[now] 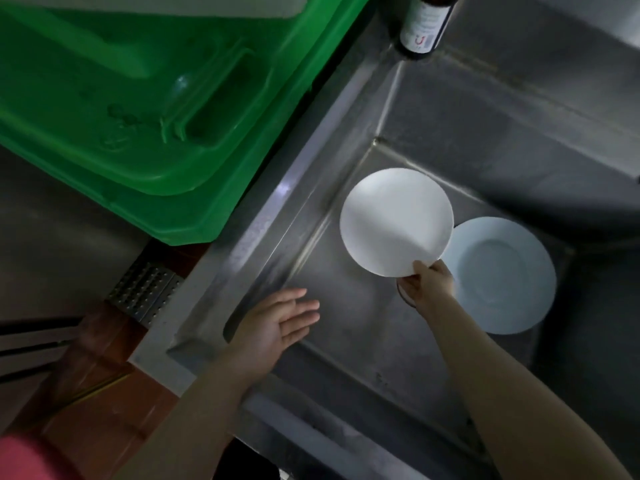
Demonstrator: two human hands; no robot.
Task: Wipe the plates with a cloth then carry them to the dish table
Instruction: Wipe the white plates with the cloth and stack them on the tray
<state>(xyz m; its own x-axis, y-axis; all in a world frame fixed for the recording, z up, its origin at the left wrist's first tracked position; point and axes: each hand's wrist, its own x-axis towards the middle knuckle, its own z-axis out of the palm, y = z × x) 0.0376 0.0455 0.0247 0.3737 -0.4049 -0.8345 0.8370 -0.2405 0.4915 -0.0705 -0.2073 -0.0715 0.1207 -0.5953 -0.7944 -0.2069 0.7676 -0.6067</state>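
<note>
Small white plate: round, plain, matte, no pattern I can make out, its near edge pinched in my right hand, thumb on top and fingers curled underneath. It is tilted and held up above the sink floor, over the basin's middle. Shadow falls across its left half.

Second plate: larger, pale blue-white, wide flat rim around a shallow round well. It lies flat on the basin floor toward the right wall, just beside my right hand, its left edge partly hidden behind the held plate.

My left hand hovers over the near-left corner of the basin, palm up, fingers straight and spread, holding nothing.

Steel sink: deep, dull grey, scuffed, with a raised rim. A dark ring shows under my right wrist; cannot tell what it is.

Dark bottle with a white label stands on the far corner of the rim. Green plastic bin sits left of the sink. Reddish-brown floor tiles below. Dim light throughout.
</note>
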